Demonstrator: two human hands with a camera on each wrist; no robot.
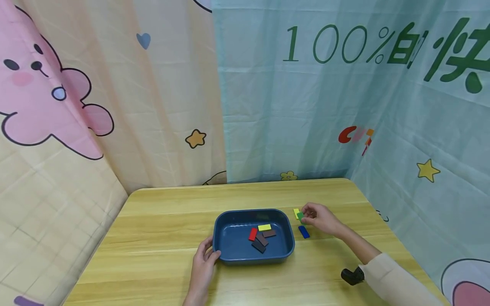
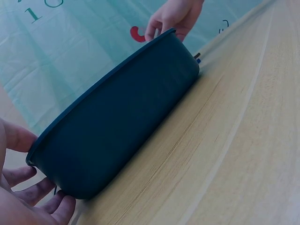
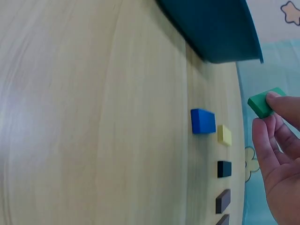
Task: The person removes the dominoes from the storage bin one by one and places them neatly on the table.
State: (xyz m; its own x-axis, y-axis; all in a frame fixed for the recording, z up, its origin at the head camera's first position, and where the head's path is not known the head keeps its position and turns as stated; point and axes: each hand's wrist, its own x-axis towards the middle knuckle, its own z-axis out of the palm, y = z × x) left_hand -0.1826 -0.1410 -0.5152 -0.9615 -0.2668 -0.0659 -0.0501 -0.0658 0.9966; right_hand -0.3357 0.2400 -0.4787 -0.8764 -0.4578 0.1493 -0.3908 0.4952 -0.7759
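Note:
My left hand [image 1: 202, 265] grips the front left corner of a dark blue plastic tray [image 1: 253, 262], thumb at the rim and fingers against the outer wall. Red [image 1: 253, 234], yellow [image 1: 264, 228], brown [image 1: 269, 233] and black [image 1: 258, 246] small rectangular blocks lie in it. To the tray's right, my right hand [image 1: 323, 220] pinches a green block [image 3: 263, 103] between thumb and fingers, held above the table. Below that hand lie a blue block [image 3: 203, 121] and a yellow block [image 3: 224, 135], with a black block [image 3: 224, 169] and brown blocks [image 3: 223, 201] farther along.
The wooden table [image 1: 153, 238] ends at printed curtains [image 1: 283, 127] behind and at the right. A small black object [image 1: 352, 276] sits by the right sleeve [image 1: 398, 278]. The head view hides the black and brown table blocks behind the right hand.

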